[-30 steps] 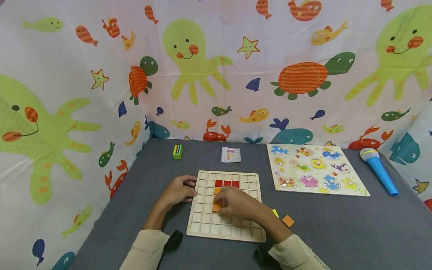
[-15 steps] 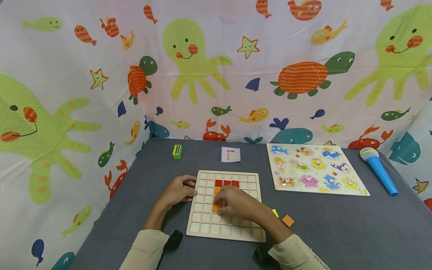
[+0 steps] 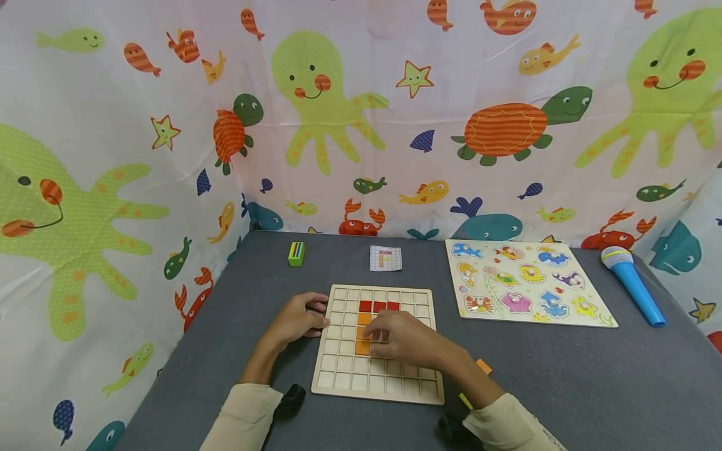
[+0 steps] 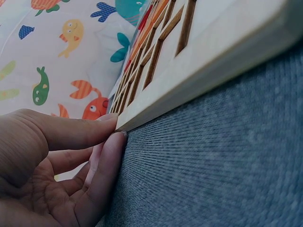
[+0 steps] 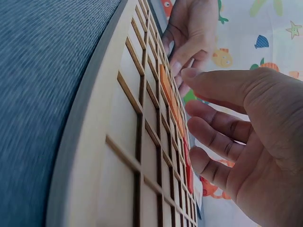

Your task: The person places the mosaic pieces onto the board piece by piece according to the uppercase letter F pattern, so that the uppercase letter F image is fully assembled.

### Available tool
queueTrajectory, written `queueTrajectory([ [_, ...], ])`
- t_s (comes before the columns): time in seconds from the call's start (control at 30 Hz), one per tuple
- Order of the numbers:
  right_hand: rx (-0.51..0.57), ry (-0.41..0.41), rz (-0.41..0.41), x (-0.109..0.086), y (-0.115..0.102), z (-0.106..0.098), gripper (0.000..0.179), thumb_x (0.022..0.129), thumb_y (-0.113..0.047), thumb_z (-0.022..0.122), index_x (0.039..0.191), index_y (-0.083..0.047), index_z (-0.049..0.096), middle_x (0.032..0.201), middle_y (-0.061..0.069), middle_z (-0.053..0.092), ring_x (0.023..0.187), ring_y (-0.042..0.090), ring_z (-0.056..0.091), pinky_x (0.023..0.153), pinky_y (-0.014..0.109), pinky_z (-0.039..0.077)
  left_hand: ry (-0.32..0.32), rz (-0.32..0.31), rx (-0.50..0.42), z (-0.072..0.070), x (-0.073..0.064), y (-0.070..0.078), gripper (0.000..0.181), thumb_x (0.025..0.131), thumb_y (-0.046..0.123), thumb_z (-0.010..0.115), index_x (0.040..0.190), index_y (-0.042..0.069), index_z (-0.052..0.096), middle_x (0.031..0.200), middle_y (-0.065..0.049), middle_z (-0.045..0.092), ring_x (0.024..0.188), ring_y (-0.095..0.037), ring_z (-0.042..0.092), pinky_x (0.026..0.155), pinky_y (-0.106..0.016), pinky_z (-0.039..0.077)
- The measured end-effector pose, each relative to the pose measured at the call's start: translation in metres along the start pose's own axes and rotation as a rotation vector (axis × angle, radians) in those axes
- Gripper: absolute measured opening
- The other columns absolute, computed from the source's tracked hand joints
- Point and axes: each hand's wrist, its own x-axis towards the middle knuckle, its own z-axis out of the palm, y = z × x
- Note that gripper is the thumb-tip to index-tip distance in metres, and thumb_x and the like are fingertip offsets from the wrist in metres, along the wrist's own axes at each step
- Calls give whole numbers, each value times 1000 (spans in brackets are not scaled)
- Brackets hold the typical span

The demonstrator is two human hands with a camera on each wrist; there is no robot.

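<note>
A square wooden grid board lies on the grey table. Red tiles make a short row in its upper cells, and orange tiles run down in a column below the left end of that row. My left hand pinches the board's left edge, thumb on top and a finger against its side. Over the middle of the board, my right hand is beside the orange column with its fingers loosely bent and nothing between them and the thumb.
A loose orange tile and a yellow piece lie by my right forearm. Behind the board are a green block with coloured stripes and a small pattern card. Rightward lie a sea-animal puzzle and a blue toy microphone.
My right hand has drawn back slightly to the right from the orange tiles, uncovering more of their column. The left hand has stayed at the board's edge.
</note>
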Motion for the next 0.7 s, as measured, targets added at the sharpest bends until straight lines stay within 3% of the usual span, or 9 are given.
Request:
queueTrajectory([
  [0.7, 4, 95, 57, -74, 31, -29, 26, 97, -20, 79, 121, -10, 77, 99, -7, 67, 86, 3, 59, 74, 26, 54, 13, -2, 2, 1, 0, -2, 53, 91, -1, 78, 142, 2, 63, 120, -15, 63, 91, -19, 72, 73, -36, 65],
])
